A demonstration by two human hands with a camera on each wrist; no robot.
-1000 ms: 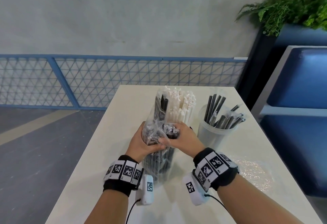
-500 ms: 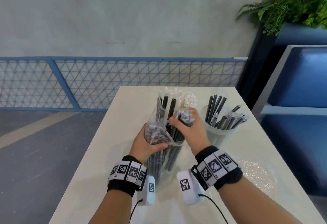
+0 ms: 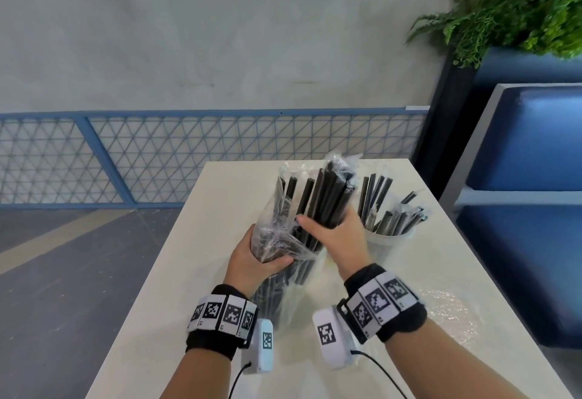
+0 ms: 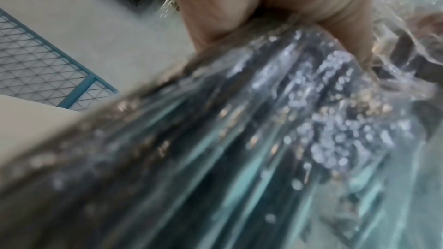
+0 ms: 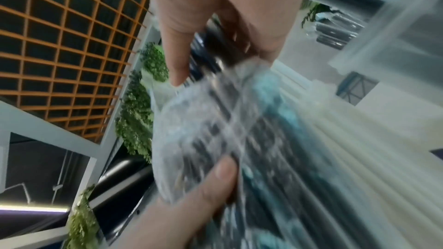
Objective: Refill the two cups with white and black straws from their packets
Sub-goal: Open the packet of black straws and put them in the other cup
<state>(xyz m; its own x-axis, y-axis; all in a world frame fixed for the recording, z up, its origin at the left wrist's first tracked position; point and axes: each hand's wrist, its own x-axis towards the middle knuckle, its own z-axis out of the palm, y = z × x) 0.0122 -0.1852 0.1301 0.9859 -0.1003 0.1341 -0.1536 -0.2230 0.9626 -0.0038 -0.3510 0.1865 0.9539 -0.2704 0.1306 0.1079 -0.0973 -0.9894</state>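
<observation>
A clear plastic packet of black straws stands upright on the white table, and my left hand grips it round its middle. My right hand holds a bundle of black straws partly drawn up out of the packet's top. To the right a translucent cup holds several black straws. In the left wrist view the packet fills the frame, blurred. The right wrist view shows my right-hand fingers round the bundle. White straws show behind it; their cup is hidden in the head view.
A crumpled clear wrapper lies on the table at the right, near the edge. A blue bench stands right of the table, with a fern planter behind it. A blue mesh railing runs beyond the table's far end.
My right hand has risen from the packet's mouth, lifting a bundle of black straws up and to the right. The left hand keeps its hold on the packet.
</observation>
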